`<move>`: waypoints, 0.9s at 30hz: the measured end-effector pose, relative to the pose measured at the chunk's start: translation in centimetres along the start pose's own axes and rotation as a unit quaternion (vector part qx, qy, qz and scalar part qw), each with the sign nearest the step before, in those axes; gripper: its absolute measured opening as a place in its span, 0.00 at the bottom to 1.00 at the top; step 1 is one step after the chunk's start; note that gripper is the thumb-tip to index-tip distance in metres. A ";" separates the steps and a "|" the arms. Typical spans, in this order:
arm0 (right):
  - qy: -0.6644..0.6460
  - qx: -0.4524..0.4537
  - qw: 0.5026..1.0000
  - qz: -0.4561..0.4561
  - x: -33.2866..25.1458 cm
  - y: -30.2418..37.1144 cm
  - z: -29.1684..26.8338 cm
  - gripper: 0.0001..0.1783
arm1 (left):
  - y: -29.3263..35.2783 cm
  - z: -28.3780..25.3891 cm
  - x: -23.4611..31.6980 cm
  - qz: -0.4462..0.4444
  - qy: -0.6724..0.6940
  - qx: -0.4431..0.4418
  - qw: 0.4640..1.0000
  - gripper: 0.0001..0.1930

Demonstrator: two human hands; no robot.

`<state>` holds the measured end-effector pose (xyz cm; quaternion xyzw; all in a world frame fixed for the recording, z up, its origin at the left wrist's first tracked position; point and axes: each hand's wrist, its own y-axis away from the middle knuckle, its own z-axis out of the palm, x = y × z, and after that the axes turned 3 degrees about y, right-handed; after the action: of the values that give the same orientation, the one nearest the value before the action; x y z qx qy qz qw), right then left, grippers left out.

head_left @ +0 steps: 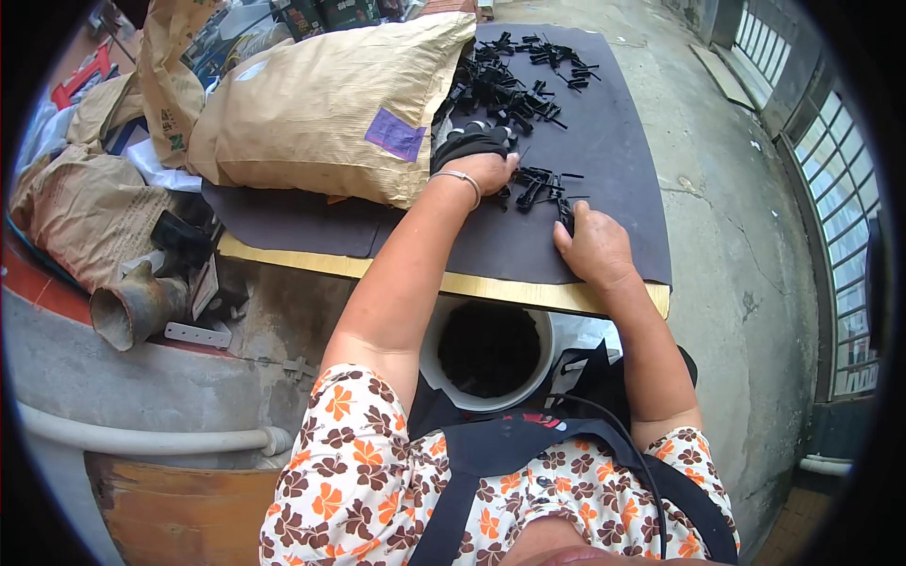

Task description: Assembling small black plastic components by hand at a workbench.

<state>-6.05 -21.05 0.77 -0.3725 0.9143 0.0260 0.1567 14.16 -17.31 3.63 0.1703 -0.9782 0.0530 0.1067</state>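
Note:
My left hand (479, 160), in a black fingerless glove with a bracelet at the wrist, reaches to the near edge of a pile of small black plastic parts (495, 85). Its fingers are curled, and what lies under them is hidden. My bare right hand (596, 247) is closer to the table's front edge. Between its thumb and forefinger is a black plastic part (566, 215), partly covered by the fingers. A small cluster of similar parts (536, 182), some with thin pins sticking out, lies between the two hands.
A large brown paper sack (311, 104) lies on the dark-topped table (618, 141), its mouth toward the pile. Beneath the front edge stands a white bucket (429, 354) with dark contents. Clutter and another paper sack (85, 212) are at the left. Barred windows (845, 226) line the right.

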 end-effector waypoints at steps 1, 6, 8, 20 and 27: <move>0.000 0.003 1.000 0.002 0.4 0.7 -0.2 0.19 | -0.4 0.4 0.1 -0.043 0.015 -0.078 0.996 0.22; -0.113 0.055 0.991 -0.054 4.4 3.8 -1.7 0.15 | 3.5 2.2 3.0 0.104 0.000 0.003 0.995 0.15; -0.190 0.059 0.975 -0.099 5.3 4.3 -2.8 0.14 | 5.8 1.6 3.6 0.109 0.028 0.008 0.994 0.14; -0.393 -0.142 0.883 -0.213 3.0 6.9 -4.2 0.12 | 13.6 -3.1 6.2 0.220 0.279 0.016 0.935 0.20; -0.429 -0.026 0.879 -0.208 0.5 8.1 -2.3 0.14 | 19.1 1.5 7.2 -0.094 0.600 -0.036 0.793 0.20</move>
<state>-12.65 -15.92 2.24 -0.5102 0.6582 0.1737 0.5256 0.66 -1.93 2.55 0.1918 -0.6978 0.0993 0.6830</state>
